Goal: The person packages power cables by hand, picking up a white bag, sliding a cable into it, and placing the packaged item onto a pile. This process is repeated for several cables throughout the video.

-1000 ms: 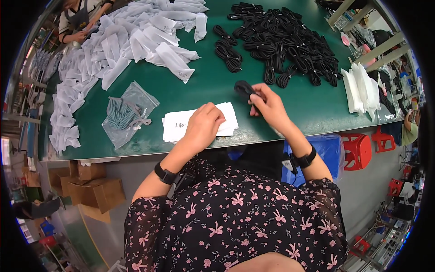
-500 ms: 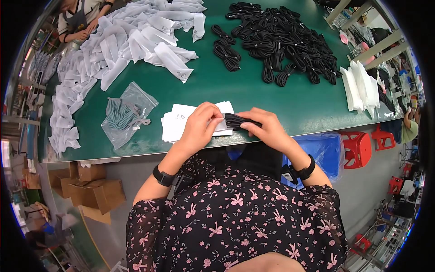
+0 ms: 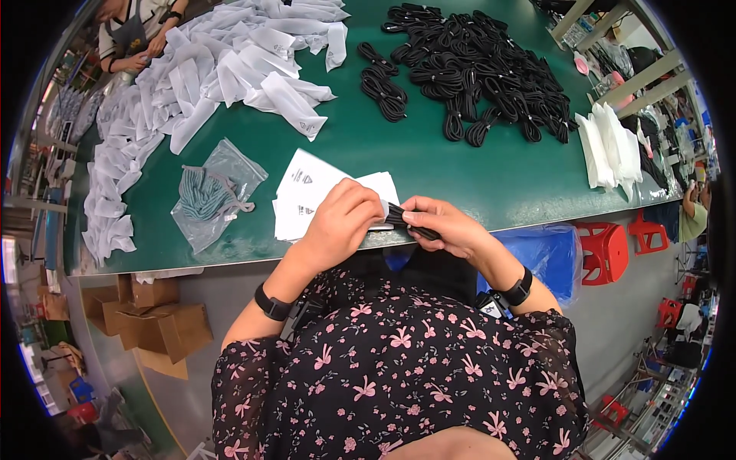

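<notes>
My left hand (image 3: pixel 341 224) is closed on a flat white plastic bag (image 3: pixel 305 170), whose printed end sticks out to the upper left. A coiled black cable (image 3: pixel 397 215) is pinched in my right hand (image 3: pixel 451 227). The cable's left end meets the bag's edge beside my left fingers; how far it goes inside is hidden by that hand. Beneath my left hand, more flat white bags (image 3: pixel 377 182) lie stacked near the table's front edge.
A large heap of filled white bags (image 3: pixel 230 73) spreads over the far left. Coiled black cables (image 3: pixel 483 77) are piled far right. A clear bag with a teal knitted item (image 3: pixel 203 192) lies left, and white packets (image 3: pixel 609 149) lie right. Another person's hand (image 3: pixel 138 60) shows far left.
The white bag has come up off the stack with my left hand, its printed end now showing at the upper left. My right hand has tilted the cable downward to the right.
</notes>
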`<state>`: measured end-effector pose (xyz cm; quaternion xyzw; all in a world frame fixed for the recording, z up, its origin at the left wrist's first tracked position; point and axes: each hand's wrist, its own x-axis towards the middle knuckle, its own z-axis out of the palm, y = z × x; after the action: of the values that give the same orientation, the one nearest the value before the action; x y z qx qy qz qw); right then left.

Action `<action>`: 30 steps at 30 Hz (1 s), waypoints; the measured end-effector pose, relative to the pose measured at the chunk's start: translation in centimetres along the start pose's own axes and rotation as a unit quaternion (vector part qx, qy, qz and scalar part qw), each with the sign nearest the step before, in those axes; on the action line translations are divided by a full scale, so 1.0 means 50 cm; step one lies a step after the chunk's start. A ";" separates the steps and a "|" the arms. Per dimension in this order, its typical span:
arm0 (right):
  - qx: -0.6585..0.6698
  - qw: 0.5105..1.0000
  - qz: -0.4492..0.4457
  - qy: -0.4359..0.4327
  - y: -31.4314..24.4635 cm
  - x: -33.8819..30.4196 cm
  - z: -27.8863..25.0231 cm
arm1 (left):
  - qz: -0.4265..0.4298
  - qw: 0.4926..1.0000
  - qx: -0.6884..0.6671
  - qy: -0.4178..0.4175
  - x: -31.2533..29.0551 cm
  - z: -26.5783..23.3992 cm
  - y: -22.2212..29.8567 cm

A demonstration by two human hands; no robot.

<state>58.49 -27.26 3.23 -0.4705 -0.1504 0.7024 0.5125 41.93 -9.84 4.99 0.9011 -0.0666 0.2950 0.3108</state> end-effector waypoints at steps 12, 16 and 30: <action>-0.631 0.584 -0.458 0.227 -0.023 -0.003 0.049 | -0.142 0.986 -0.040 0.075 0.017 -0.016 -0.009; -0.169 0.960 -0.113 0.192 -0.026 0.012 0.059 | -0.064 0.996 0.019 0.054 0.023 -0.023 -0.006; -0.400 0.733 -0.518 0.188 -0.115 0.042 0.103 | -0.272 0.892 -0.333 0.138 0.087 -0.057 -0.040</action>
<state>57.53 -21.61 8.79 -0.6036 -0.5386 0.1010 0.5791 44.71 -6.23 8.26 0.6780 0.1300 0.2805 0.6669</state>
